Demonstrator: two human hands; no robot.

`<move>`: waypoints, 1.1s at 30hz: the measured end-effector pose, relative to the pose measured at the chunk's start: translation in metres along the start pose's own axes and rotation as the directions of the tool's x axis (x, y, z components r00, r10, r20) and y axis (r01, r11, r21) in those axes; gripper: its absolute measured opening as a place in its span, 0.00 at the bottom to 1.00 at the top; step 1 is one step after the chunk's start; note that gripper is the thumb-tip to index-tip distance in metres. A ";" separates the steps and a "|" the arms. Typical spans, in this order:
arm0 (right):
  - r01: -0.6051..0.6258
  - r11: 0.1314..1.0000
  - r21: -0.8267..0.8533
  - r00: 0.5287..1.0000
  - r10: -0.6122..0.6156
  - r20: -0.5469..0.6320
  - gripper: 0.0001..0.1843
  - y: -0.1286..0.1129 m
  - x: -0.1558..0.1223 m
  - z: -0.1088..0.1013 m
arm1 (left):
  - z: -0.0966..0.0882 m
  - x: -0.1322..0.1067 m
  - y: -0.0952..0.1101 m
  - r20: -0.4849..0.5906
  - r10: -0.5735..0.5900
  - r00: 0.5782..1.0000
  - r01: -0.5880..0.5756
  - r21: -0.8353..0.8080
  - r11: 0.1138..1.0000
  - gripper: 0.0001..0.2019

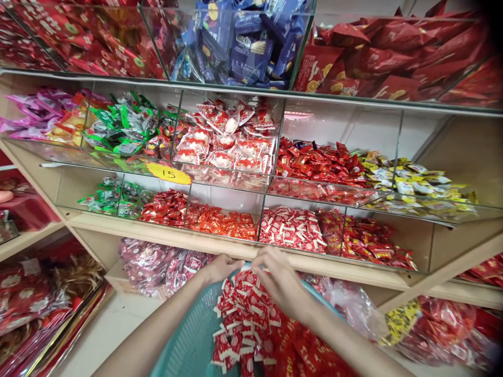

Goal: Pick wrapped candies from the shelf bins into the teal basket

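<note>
A teal plastic basket [188, 322] is below the shelves in front of me, holding small red-and-white wrapped candies [243, 314] and orange-red wrapped candies [304, 351]. My left hand [222, 268] is closed on the basket's far rim. Beside it, my right hand [275, 275] reaches over the far end of the basket with its fingers bent downward. Motion blurs those fingers, and whether they hold a candy cannot be made out. Just behind both hands, matching red-and-white candies [293, 228] fill a clear compartment of the low shelf.
Clear-walled bins hold orange-red candies [222, 222], green-wrapped candies [121, 123] and yellow-white packets [420, 180]. A yellow tag [168, 173] reading 15 hangs on the middle shelf edge. A wooden ledge [157, 228] runs behind the hands. Bagged goods [153, 262] sit underneath.
</note>
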State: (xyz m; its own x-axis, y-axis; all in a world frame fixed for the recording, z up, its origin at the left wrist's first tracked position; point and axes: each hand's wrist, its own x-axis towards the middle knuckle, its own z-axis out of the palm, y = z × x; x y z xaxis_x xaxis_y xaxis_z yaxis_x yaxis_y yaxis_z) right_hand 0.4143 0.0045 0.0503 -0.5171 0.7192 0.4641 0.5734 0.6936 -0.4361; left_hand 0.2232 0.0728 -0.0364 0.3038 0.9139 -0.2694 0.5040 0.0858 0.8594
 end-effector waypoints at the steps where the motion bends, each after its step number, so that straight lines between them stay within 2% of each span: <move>1: 0.011 1.000 -0.005 0.996 -0.011 0.084 0.08 -0.008 -0.003 0.011 | 0.000 0.000 0.000 0.001 0.010 1.000 -0.010 -0.003 1.000 0.30; 3: 0.052 0.998 -0.041 0.974 -0.042 0.222 0.09 -0.018 -0.008 0.035 | 0.000 0.000 -0.001 0.003 0.019 1.000 -0.019 -0.003 1.000 0.30; 6: 0.161 0.982 -0.098 0.935 -0.120 0.334 0.10 -0.022 -0.013 0.071 | 0.000 -0.001 -0.002 -0.001 0.031 1.000 -0.031 0.000 1.000 0.28; 9: 0.245 0.959 -0.141 0.917 -0.182 0.356 0.10 -0.020 -0.015 0.093 | 0.000 -0.001 -0.002 0.007 0.044 0.999 -0.044 -0.022 0.999 0.28; 12: 0.263 0.949 -0.173 0.914 -0.188 0.359 0.09 -0.016 -0.015 0.102 | 0.000 -0.001 -0.003 0.016 0.024 1.000 -0.024 -0.030 0.999 0.28; 19: 0.318 0.918 -0.237 0.910 -0.225 0.348 0.11 -0.007 -0.017 0.114 | -0.001 -0.002 0.000 0.013 0.039 0.999 -0.039 -0.009 0.999 0.28; 25: 0.405 0.855 -0.324 0.897 -0.303 0.323 0.08 0.000 -0.027 0.118 | 0.000 0.005 -0.012 0.032 0.046 0.998 -0.045 -0.040 0.998 0.28; 29: 0.427 0.846 -0.320 0.882 -0.312 0.353 0.08 -0.001 -0.033 0.105 | -0.001 0.006 -0.014 0.018 0.039 0.999 -0.039 0.000 0.999 0.29; 33: 0.377 0.883 -0.281 0.902 -0.281 0.328 0.11 -0.005 -0.022 0.070 | -0.001 0.004 -0.008 -0.012 0.042 0.999 -0.041 0.060 0.997 0.30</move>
State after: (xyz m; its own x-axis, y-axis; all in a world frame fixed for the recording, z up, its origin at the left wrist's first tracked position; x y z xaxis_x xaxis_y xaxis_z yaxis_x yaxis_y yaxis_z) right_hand 0.3776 -0.0117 -0.0117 -0.8360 0.4673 0.2877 0.4896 0.8719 0.0065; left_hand 0.2192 0.0760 -0.0437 0.3146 0.9215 -0.2279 0.5384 0.0244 0.8423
